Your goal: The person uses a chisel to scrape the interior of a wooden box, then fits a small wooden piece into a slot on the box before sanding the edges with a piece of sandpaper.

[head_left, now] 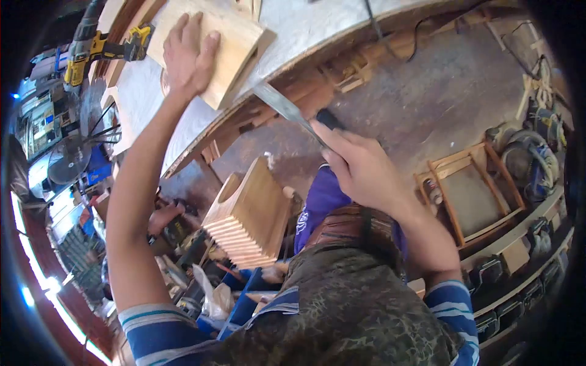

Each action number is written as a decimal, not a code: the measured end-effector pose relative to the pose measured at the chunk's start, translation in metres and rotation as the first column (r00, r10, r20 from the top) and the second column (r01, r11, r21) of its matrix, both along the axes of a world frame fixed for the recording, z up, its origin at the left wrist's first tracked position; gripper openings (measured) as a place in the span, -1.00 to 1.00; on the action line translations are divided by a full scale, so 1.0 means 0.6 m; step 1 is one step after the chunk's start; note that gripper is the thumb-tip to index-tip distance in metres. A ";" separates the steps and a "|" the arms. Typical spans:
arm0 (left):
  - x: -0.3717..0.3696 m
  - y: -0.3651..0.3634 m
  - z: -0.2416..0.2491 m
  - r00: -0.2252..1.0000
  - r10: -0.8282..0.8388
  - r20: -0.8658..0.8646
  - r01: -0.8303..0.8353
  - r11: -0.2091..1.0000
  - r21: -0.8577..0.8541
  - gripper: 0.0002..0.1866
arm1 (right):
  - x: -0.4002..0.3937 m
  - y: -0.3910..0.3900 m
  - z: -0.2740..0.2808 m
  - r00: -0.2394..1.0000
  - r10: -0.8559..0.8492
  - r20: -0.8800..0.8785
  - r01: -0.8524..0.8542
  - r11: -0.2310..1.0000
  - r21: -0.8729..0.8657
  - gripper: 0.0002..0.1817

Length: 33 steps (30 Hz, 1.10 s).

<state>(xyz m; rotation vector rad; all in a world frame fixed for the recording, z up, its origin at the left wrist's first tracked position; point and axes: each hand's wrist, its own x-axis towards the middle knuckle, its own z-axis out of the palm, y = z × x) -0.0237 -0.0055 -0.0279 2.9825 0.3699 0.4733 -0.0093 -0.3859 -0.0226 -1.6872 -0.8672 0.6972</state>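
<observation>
My left hand (188,61) lies flat on a pale wooden box-like piece (235,46), its fingers stretched out over the upper face. The piece rests at the edge of a light-topped workbench (189,125). My right hand (363,168) is closed around a long, flat metal blade (284,105). The blade's far end comes right up to the bench edge, close to the lower corner of the wooden piece. A black, rounded, handle-like end (329,119) shows beside my right fingers; where it joins the blade is hidden.
A yellow and black cordless drill (101,52) lies at the upper left. Below the bench stands a wooden piece with a ridged side (250,213). A wooden frame (473,192) sits on the floor at right, near power tools (531,161). Another person's hand (165,216) shows at left.
</observation>
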 end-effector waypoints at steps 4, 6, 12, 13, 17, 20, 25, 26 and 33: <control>-0.011 -0.005 -0.004 0.998 0.027 0.056 -0.024 0.998 -0.052 -0.38 | 0.007 -0.110 0.047 0.996 -0.037 0.075 0.056 0.962 -0.269 -0.48; -0.020 -0.019 -0.004 0.973 0.020 0.230 0.000 0.996 -0.084 -0.46 | 0.006 -0.144 0.071 0.979 -0.113 0.170 0.159 0.945 -0.287 -0.48; -0.123 -0.208 0.011 0.974 -0.029 0.224 0.059 0.990 -0.125 -0.53 | 0.045 -0.130 0.117 0.871 -0.280 0.405 0.416 0.858 -0.301 -0.46; -0.140 -0.230 0.014 0.969 -0.060 0.239 0.095 0.986 -0.137 -0.48 | 0.057 -0.108 0.113 0.829 -0.262 0.494 0.432 0.862 -0.267 -0.47; -0.143 -0.250 0.021 0.988 0.132 0.085 -0.118 0.982 -0.150 -0.37 | 0.112 0.012 0.088 0.755 -0.159 0.637 0.380 0.897 -0.226 -0.51; -0.135 -0.231 0.028 0.992 0.130 -0.001 -0.129 0.986 -0.101 -0.38 | 0.165 0.120 0.059 0.745 -0.135 0.653 0.356 0.909 -0.218 -0.54; -0.134 -0.221 0.012 0.975 0.204 -0.084 -0.211 0.974 -0.084 -0.40 | 0.256 0.280 0.013 0.694 -0.123 0.709 0.344 0.922 -0.176 -0.57; -0.139 -0.228 0.013 0.974 0.208 -0.092 -0.213 0.976 -0.045 -0.41 | 0.267 0.296 0.002 0.674 -0.121 0.729 0.339 0.927 -0.159 -0.56; -0.129 -0.246 -0.006 0.919 0.394 -0.012 -0.392 0.918 0.061 -0.58 | 0.297 0.345 0.003 0.404 0.318 0.857 -0.012 0.939 -0.343 -0.44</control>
